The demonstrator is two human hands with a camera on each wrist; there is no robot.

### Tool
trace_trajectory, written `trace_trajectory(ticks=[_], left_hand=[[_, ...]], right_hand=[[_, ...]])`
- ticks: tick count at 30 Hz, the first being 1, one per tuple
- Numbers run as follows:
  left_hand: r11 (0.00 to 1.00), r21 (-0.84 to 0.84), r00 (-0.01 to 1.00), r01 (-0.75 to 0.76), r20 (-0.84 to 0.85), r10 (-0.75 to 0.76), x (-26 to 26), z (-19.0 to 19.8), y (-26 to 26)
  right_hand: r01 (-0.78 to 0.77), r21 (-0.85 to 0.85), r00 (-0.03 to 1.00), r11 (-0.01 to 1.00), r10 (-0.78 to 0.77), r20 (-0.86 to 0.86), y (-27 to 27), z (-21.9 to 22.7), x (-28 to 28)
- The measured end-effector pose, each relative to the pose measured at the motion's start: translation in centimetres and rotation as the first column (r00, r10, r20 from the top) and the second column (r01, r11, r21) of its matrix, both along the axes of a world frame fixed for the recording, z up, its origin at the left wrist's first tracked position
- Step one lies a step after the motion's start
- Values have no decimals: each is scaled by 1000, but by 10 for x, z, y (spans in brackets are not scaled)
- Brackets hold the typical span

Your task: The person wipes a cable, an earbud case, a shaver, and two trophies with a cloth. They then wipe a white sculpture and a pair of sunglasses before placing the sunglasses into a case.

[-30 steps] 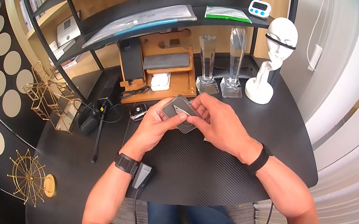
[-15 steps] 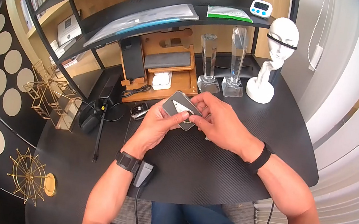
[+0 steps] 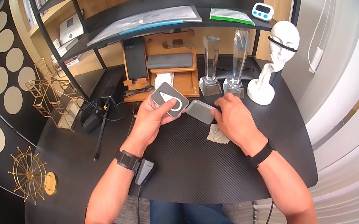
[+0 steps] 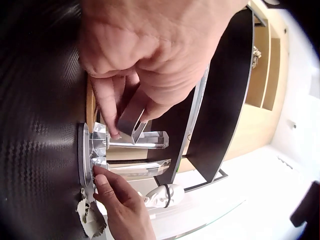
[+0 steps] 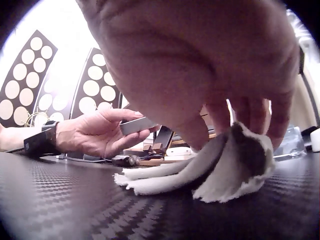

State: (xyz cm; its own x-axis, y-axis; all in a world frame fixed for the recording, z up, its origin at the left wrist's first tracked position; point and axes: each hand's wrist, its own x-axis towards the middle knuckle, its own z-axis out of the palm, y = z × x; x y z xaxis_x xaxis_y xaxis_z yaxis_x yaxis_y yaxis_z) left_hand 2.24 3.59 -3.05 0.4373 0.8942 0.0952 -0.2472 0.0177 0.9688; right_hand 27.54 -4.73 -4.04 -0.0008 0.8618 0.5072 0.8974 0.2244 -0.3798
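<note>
My left hand [image 3: 146, 120] holds a flat grey rectangular case [image 3: 162, 96], thumb across its face, fingers beneath. That face carries a white pointed shape and a white ring. To its right a shallow grey tray-like lid [image 3: 201, 112] with a raised rim lies on the desk. My right hand [image 3: 239, 124] is at the lid's right end, with thumb and fingertips right by the edge and loosely bent. A crumpled beige cloth [image 5: 240, 170] lies on the desk beneath that hand, partly hidden by it in the head view.
Behind the hands stand a wooden organizer [image 3: 183, 85], two crystal trophies [image 3: 212, 66] and a white mannequin head [image 3: 285, 37]. At the left are a gold wire ornament [image 3: 45, 96] and a small gold wheel [image 3: 31, 173]. A grey device [image 3: 145, 172] with a cable sits by the left wrist.
The hands have moved apart. The lid now lies separately on the desk by the right hand, while the case stays in the left hand, further left. The beige cloth shows more.
</note>
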Motion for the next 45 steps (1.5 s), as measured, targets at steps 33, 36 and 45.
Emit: trace_trajectory(ticks=[33,36,45], left_hand=[[943,-258,978,208,47,-203,10,-2,-14],[934,-280,974,223,93,-204,12,-5,-14],[926,-237,956,293,100,-277,12,-1,-14]], right_hand=[[-270,207,946,940,299,-122,-12,31,-27],[-296,188,949,936,312,-57,-16,33,-29],[-416,189,907,890,390,157,-18,34,-35]])
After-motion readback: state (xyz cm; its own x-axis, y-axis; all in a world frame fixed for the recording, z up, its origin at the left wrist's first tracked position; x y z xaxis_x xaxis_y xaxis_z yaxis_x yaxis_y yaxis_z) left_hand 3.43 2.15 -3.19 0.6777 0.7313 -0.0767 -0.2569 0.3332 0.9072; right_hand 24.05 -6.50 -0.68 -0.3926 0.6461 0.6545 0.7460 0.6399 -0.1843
